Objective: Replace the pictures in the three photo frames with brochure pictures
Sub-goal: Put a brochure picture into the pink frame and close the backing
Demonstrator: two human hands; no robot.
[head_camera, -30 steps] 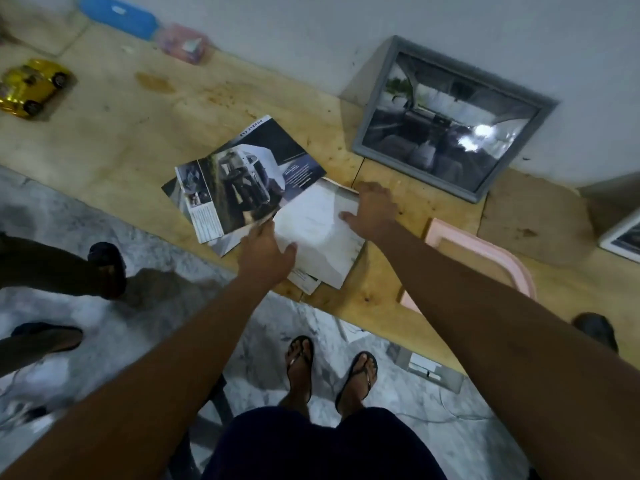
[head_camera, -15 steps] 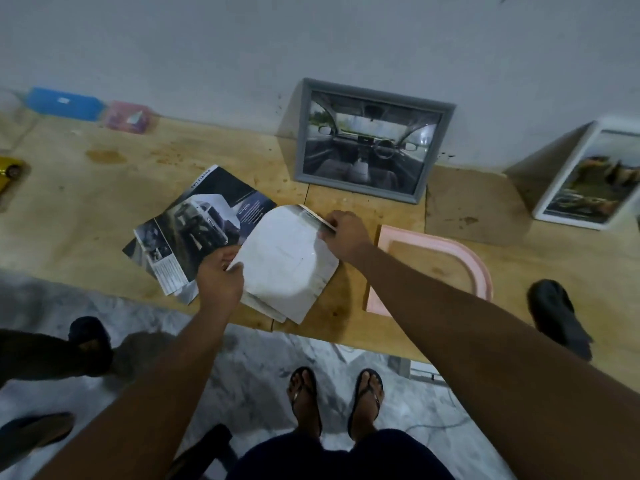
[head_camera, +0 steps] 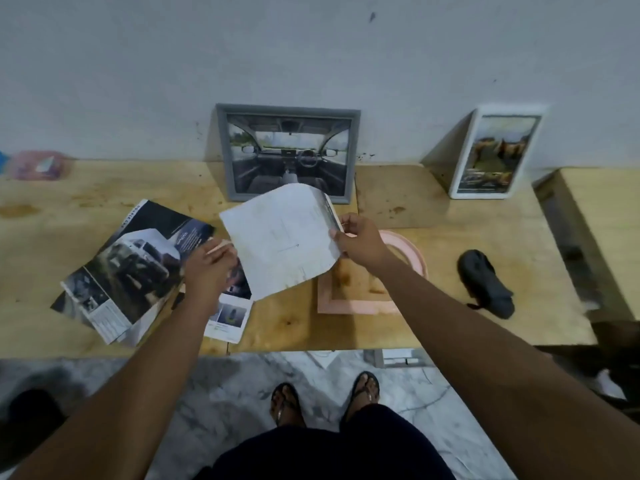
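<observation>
The right hand (head_camera: 360,242) is pinching the right edge of a white sheet (head_camera: 280,240) between thumb and fingers and is holding it lifted over the wooden table (head_camera: 433,237), tilted, blank side to the camera. The left hand (head_camera: 207,271) is lying over the open brochure (head_camera: 131,268) at the left. It is blurred, so I cannot tell if its fingers are gripping a page or only touching. The pink frame (head_camera: 349,308) is lying flat and empty (partly under the right forearm). The grey frame (head_camera: 287,109), with a car interior picture, and the white frame (head_camera: 467,161) are leaning against the wall. A dark object (head_camera: 485,282) is lying right of the pink frame.
</observation>
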